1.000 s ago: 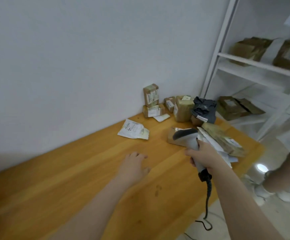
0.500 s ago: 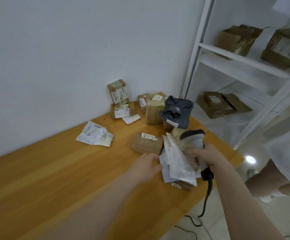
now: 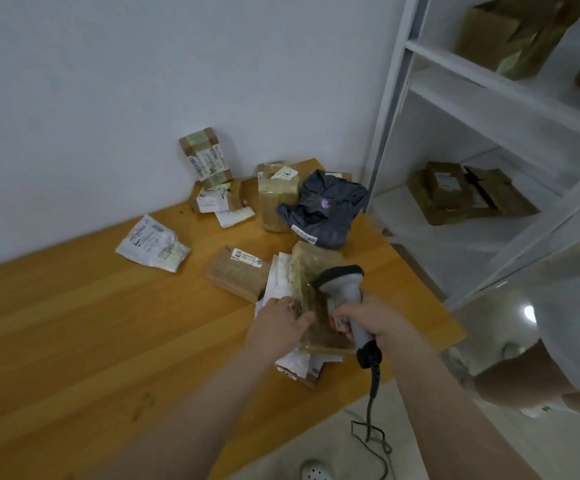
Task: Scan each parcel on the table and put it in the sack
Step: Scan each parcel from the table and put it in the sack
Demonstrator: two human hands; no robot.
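Left hand (image 3: pixel 278 327) moved onto brown parcel (image 3: pixel 316 271), fingers (image 3: pixel 281 302) hold unclear | right hand (image 3: pixel 375 317) grips scanner (image 3: pixel 345 282) | pile (image 3: pixel 295 362) beneath half-hidden
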